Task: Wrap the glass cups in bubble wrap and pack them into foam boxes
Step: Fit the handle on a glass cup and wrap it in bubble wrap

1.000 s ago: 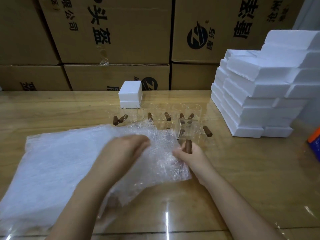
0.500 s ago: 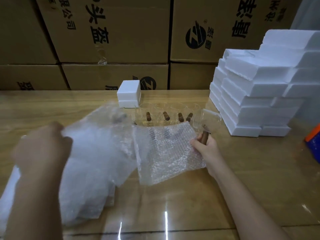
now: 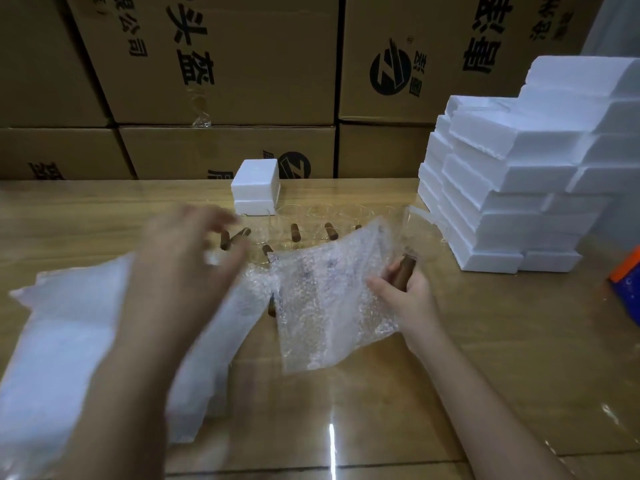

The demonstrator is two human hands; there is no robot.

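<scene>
Several brown cardboard cartons (image 3: 242,64) with black print wall off the far side of a glossy wooden counter (image 3: 485,358). At 9 o'clock a pile of bubble wrap (image 3: 69,341) lies flat on it. Over the pile's right edge the left hand (image 3: 187,258) hovers, blurred, with fingers spread and gripping nothing. Just right of centre hangs a loose bubble wrap sheet (image 3: 329,299). Its right edge is pinched by the right hand (image 3: 405,292), whose fingers also curl round the brown handle of a glass cup (image 3: 415,230). At 12 o'clock stands a small closed foam box (image 3: 256,188), with the other cups (image 3: 311,223) in a row just in front of it. At 2 o'clock rises a stack of foam boxes (image 3: 519,188). An orange and blue packet (image 3: 627,282) sits at the 3 o'clock edge.
</scene>
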